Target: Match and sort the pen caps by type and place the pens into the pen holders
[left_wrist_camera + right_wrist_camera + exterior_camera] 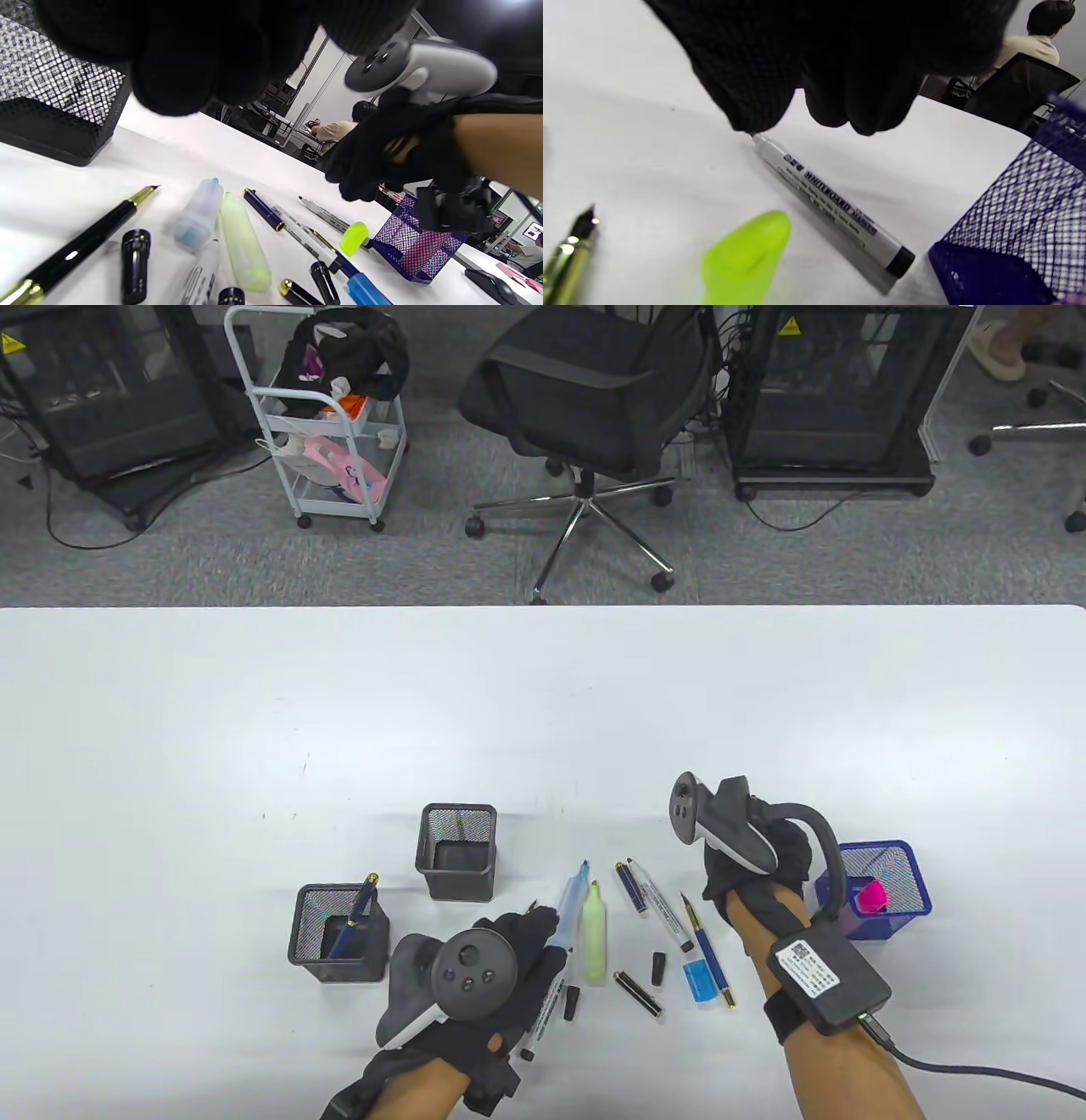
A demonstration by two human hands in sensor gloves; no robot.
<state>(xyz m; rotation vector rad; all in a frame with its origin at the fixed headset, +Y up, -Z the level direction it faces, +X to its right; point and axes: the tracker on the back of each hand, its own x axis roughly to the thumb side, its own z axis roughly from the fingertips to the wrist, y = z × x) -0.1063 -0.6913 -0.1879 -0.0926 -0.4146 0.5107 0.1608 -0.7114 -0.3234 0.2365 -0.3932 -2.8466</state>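
Observation:
Loose pens and caps lie between my hands: a blue highlighter (573, 899), an uncapped yellow highlighter (596, 935), a whiteboard marker (663, 908), a blue fountain pen (709, 954) and small black caps (657, 967). My left hand (530, 929) hovers by the blue highlighter (199, 214) with fingers loosely curled, holding nothing. My right hand (728, 891) hangs with curled fingers (751, 97) just above the tip of a second whiteboard marker (831, 203). Under that hand, untouched, lies a yellow-green cap (746, 258), also seen from the left wrist (354, 237).
Two black mesh holders stand at the left: one (456, 848) empty, the other (338, 933) with a blue pen. A blue mesh holder (882, 891) at the right holds a pink highlighter (870, 895). A black fountain pen (80, 250) lies under my left hand.

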